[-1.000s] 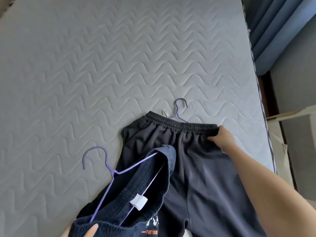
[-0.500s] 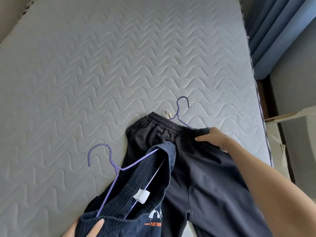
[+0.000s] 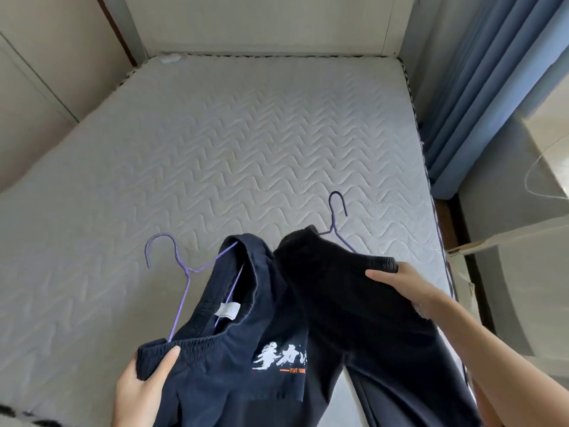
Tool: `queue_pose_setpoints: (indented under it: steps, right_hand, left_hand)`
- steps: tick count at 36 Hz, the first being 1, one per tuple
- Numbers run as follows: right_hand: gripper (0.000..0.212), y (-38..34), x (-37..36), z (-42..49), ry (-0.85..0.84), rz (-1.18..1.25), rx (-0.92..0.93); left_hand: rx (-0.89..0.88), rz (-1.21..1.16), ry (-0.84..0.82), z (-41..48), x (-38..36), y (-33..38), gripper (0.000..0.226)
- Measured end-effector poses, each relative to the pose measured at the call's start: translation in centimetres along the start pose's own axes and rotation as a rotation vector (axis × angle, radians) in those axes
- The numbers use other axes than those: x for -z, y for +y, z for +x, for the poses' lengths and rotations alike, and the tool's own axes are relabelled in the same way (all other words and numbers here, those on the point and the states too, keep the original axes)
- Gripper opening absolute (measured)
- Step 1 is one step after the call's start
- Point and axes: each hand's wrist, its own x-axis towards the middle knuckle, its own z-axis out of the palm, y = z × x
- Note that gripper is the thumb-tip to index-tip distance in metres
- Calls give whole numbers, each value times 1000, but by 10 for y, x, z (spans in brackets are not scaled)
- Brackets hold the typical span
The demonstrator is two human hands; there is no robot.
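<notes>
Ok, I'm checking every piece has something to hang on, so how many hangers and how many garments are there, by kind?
Purple hangers: 2 (left hanger, right hanger)
Dark garments: 2 (navy printed garment gripped by the left hand, black trousers gripped by the right hand)
Total: 4
</notes>
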Motion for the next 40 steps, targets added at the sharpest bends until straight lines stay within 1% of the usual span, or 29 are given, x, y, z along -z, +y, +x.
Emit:
queue_pose_setpoints:
  steps: [3,7,12,14,15,17,23,27,29,35,37,39,40]
  right_hand:
    - [21,-32,-24,-46,-34,-4,94]
    - [18,-76,-67,-119,-93,-62,221]
    - [16,-125,-132,-202,-151,-109,391]
    - [16,-140,-166,-234,-185,-115,450]
    - [16,-146,-185,-249,-210,-117,482]
    - [15,-155,-225,-277,-276,-125,540]
    - [19,-181,-354,-340,-488,-131,668]
    - [15,-191,-429,-372,-621,-124,712]
    - [16,-196,-465,-381,-677,-137,741]
    - [16,-198,-572,-397,-776,-260,842]
    - [17,-191,-612,-394,-819,-291,832]
    - [19,-181,-653,-388,-858,-306,791]
    - [20,-176,-673,-385,-875,-304,764]
  left_hand:
    - [4,-65,63,-21,40,24,20]
    - [-47,-143,113,-42,110,36,19]
    - [-166,-245,257,-77,219,29,17]
    - [-192,-284,303,-92,265,18,19]
    - [-207,-305,326,-100,288,13,15]
    - [-245,-336,384,-117,332,2,9]
    - [-311,-407,527,-169,450,-32,7]
    - [-289,-421,658,-200,517,-62,11]
    - [-278,-436,721,-213,544,-78,13]
    - [-229,-408,904,-235,599,-126,28]
    - [-213,-374,944,-236,610,-143,24]
    - [-181,-361,974,-233,619,-161,12]
    - [-158,-361,993,-230,624,-170,13]
